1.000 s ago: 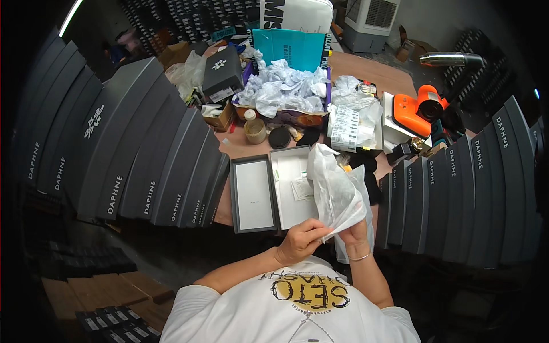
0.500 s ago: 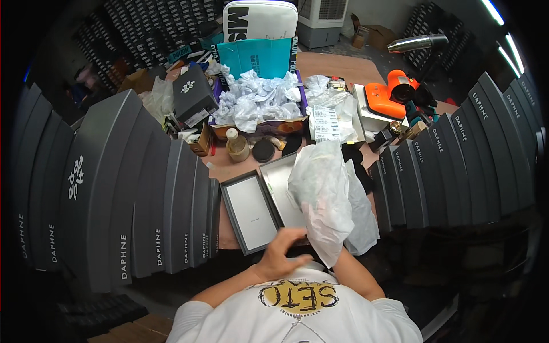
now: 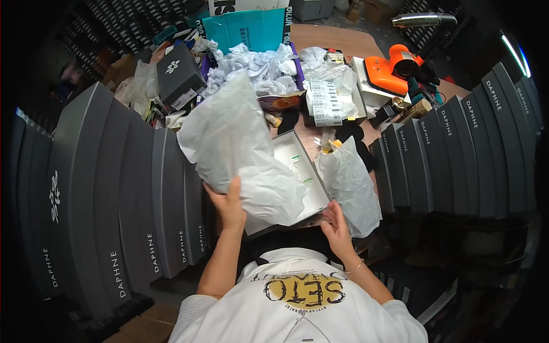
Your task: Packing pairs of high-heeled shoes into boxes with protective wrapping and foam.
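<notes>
My left hand (image 3: 227, 207) grips the left lower side of a bundle wrapped in white tissue paper (image 3: 243, 154); what is inside cannot be seen. The bundle is tilted over a grey shoebox part with a white inside (image 3: 311, 197), whose left portion it hides. My right hand (image 3: 337, 230) is open, fingers stretched up beside the near right corner of that box; whether it touches the box I cannot tell. Right of the box lies a second white paper-wrapped bundle (image 3: 350, 186), with something yellow at its top end.
Rows of dark grey shoeboxes (image 3: 134, 188) stand on both sides. Behind are a purple bin of crumpled paper (image 3: 251, 66), a box with label sheets (image 3: 326, 100), an orange device (image 3: 384, 77) and a metal nozzle (image 3: 424, 20). A dark shoebox (image 3: 178, 74) sits at back left.
The wrapped bundle has moved left over the box parts, now in my left hand, which was open before. My right hand has come out from behind it. The view has shifted slightly.
</notes>
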The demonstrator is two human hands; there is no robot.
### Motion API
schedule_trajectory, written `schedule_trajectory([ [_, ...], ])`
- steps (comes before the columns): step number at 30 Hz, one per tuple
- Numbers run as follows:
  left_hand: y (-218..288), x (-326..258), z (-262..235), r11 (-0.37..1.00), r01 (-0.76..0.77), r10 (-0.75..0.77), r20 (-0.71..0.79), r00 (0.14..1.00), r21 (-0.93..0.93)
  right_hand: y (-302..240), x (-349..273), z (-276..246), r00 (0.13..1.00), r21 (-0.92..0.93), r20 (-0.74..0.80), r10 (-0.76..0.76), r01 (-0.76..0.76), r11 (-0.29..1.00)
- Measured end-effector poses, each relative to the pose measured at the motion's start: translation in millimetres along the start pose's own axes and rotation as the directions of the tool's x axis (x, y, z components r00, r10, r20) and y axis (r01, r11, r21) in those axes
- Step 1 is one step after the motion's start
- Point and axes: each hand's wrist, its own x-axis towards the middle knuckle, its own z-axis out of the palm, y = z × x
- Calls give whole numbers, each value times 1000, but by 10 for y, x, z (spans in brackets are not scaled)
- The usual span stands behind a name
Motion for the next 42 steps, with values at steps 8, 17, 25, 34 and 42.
schedule_trajectory([
  [8,-461,-1127,429,822,-402,-392,913,116,404,66,177,-599,964,749,21,264,-190,635],
  [17,-1589,161,507,226,-839,-529,786,320,494,377,-320,-931,895,725,286,344,-436,533],
  [25,-2100,660,523,135,-989,-782,607,-142,-57,-140,-82,-1167,970,191,60,236,-243,951],
  [34,-1348,1072,649,412,-702,-9,773,635,581,34,1098,-293,979,-11,200,-27,30,1000],
  [42,-1027,566,602,348,-850,74,892,446,396,910,1412,444,906,-862,401,139,322,391],
])
